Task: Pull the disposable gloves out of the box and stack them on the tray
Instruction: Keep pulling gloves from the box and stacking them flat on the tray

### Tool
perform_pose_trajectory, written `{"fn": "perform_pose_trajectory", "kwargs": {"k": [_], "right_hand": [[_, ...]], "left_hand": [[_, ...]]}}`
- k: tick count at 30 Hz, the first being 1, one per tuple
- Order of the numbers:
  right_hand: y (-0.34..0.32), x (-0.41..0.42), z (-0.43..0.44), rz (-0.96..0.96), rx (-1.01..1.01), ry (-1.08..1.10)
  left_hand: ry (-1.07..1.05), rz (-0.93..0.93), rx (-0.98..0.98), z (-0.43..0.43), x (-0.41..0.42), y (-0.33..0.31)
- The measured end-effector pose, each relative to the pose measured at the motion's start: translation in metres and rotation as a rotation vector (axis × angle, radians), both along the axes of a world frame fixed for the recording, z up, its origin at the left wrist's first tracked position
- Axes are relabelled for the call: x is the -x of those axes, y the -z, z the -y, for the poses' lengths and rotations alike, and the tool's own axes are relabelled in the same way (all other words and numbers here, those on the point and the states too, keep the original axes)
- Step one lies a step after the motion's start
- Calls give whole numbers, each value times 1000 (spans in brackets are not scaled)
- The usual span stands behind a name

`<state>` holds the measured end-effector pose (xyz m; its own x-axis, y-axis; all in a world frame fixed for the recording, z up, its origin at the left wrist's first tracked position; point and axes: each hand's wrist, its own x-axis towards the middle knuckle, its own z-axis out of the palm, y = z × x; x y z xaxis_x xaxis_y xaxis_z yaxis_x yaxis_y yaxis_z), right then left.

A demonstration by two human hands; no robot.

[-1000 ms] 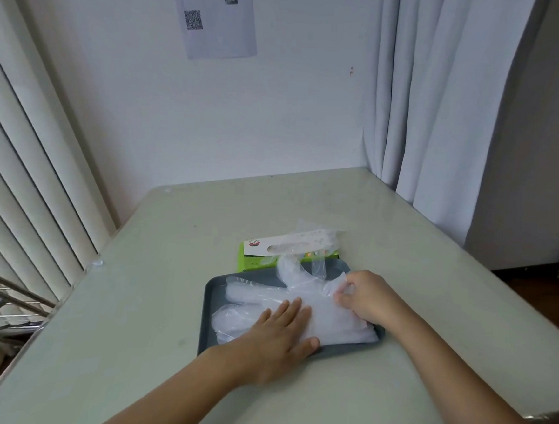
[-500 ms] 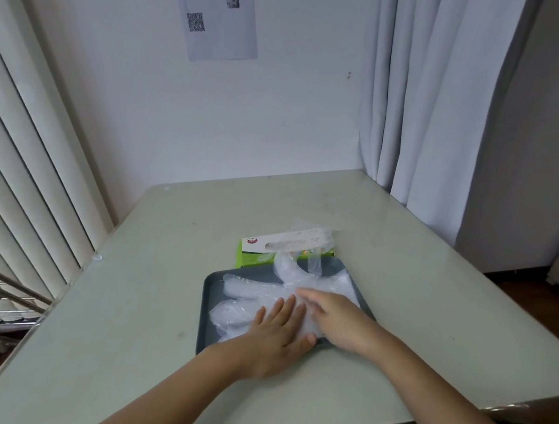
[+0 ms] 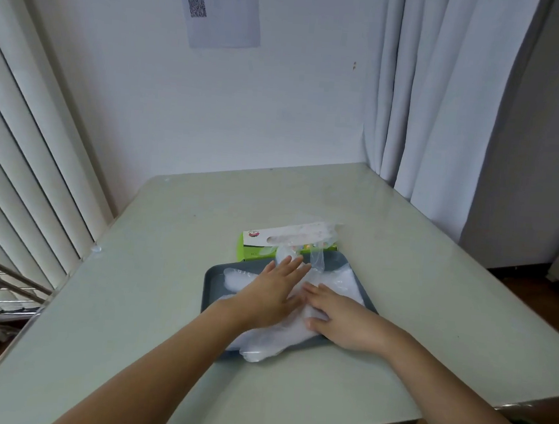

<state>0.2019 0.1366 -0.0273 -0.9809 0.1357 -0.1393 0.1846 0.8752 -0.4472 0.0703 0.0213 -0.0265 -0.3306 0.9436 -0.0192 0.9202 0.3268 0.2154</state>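
Head view: I see a pile of thin, clear plastic disposable gloves [image 3: 341,282] lying on a dark grey rectangular tray [image 3: 210,286] near the front of the pale green bench [image 3: 126,300]. Part of the pile spills over the tray's near rim. Just behind the tray sits the green and white cardboard glove box [image 3: 256,247]. Another clear glove [image 3: 316,262] hangs from its slot, so I judge the job partly done, with more to pull. The left hand [image 3: 274,296] lies flat, fingers straight, pressing the pile. The right hand [image 3: 346,319] rests flat beside it on the gloves, fingers extended. Neither hand grips anything.
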Motion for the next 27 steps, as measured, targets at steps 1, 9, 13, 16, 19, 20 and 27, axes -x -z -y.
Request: {"fn": "perform_pose_trajectory", "kwargs": {"k": [1, 9, 13, 16, 19, 20, 27], "right_hand": [[1, 0, -2, -17, 25, 13], [-3, 9, -50, -305, -9, 331], [-11, 34, -79, -449, -164, 218], [-10, 57, -93, -413, -283, 61], [-4, 73, -97, -472, -389, -96], [-2, 77, -96, -498, -388, -137], [-16, 87, -86, -705, 2, 86]], "left_hand": [[1, -11, 31, -1, 2, 6], [-12, -70, 72, 6, 8, 34], [-6, -69, 70, 6, 7, 34], [-2, -68, 66, 6, 9, 36], [5, -78, 60, 6, 10, 38], [5, -79, 61, 6, 10, 39], [-8, -67, 57, 5, 11, 39]]}}
